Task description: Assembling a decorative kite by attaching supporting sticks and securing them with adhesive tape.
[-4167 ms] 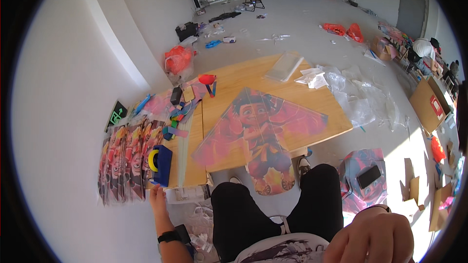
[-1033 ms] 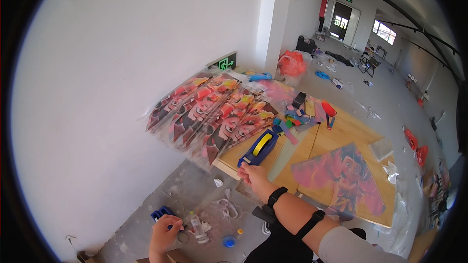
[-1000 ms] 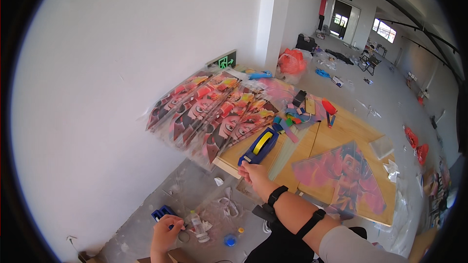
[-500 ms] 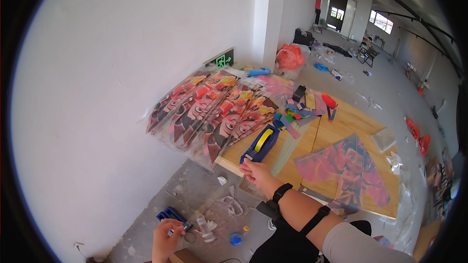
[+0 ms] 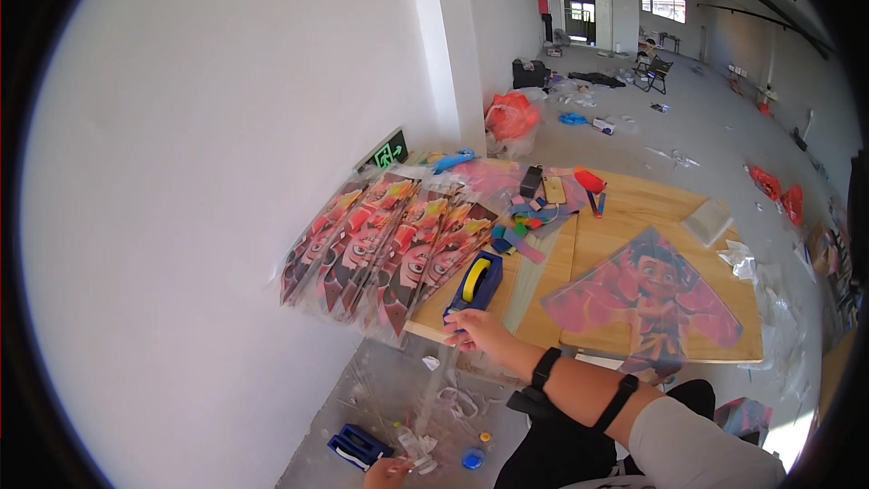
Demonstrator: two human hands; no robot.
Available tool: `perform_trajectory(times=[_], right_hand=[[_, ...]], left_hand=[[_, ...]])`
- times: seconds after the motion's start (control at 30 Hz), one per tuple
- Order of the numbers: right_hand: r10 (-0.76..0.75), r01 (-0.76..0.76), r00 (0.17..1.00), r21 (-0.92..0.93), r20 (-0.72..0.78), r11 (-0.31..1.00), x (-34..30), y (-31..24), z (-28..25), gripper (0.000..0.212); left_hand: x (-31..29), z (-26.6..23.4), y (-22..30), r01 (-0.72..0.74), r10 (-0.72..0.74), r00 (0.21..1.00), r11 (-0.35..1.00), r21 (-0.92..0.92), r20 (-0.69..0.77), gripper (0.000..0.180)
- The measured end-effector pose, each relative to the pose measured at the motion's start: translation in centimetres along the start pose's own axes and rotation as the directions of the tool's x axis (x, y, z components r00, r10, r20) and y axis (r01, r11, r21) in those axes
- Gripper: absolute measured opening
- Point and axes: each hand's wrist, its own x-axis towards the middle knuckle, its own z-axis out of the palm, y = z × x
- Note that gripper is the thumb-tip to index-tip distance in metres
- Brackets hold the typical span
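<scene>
My right hand [image 5: 474,330] is at the front end of a blue tape dispenser [image 5: 489,287] that holds a yellow-cored roll, near the table's front edge. Its fingers are pinched together; whatever lies between them is too small to make out. Cut off by the lower edge, my left hand [image 5: 389,473] has its fingers drawn together, and I cannot see what they hold. Beside it on the floor are a second blue tape dispenser [image 5: 359,445] and a clear plastic bottle [image 5: 413,445]. A printed kite [image 5: 647,294] with a cartoon figure lies spread on the wooden table [image 5: 593,254], right of my forearm.
Several plastic-wrapped printed kites [image 5: 398,240] cover the table's left side against the white wall. Behind the dispenser are a black box [image 5: 531,181], coloured strips and a red piece [image 5: 589,179]. A blue cap [image 5: 472,458] and scraps litter the floor. A folding chair [image 5: 653,74] stands far back.
The view has shifted, so the table appears a little lower. My left hand has dropped toward the lower edge, away from the floor dispenser. The right hand stays at the table dispenser's front.
</scene>
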Motion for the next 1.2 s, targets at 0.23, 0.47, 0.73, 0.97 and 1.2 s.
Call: perform_trajectory(times=[0.23, 0.47, 0.73, 0.97, 1.2], right_hand=[[-0.453, 0.543, 0.833, -0.312, 0.318, 0.779, -16.0, -12.7, -7.4, 0.029], [-0.751, 0.787, 0.598, -0.382, 0.279, 0.485, -36.6, -21.3, -11.8, 0.038], [-0.870, 0.753, 0.480, -0.562, 0.113, 0.342, -50.9, -20.6, -15.5, 0.047], [-0.770, 0.603, 0.594, -0.763, 0.232, 0.235, -51.4, -16.9, -16.5, 0.047], [-0.786, 0.571, 0.545, -0.816, 0.291, 0.094, -49.7, -14.5, -16.6, 0.048]], left_hand=[[2.2, 8.4, 9.2, 0.327, -0.091, 0.832, 0.877, -0.352, 0.547, 0.039], [5.4, 21.9, 22.1, 0.665, 0.205, 0.283, 0.662, -0.345, 0.937, 0.041], [8.1, 29.6, 31.4, 0.418, 0.098, 0.496, 0.844, -0.336, 0.863, 0.041], [2.1, 25.6, 49.9, -0.515, 0.854, 0.372, 0.515, -0.685, 0.363, 0.034], [-3.0, 26.9, 52.8, -0.864, 0.960, 0.224, 0.275, -0.422, 0.168, 0.035]])
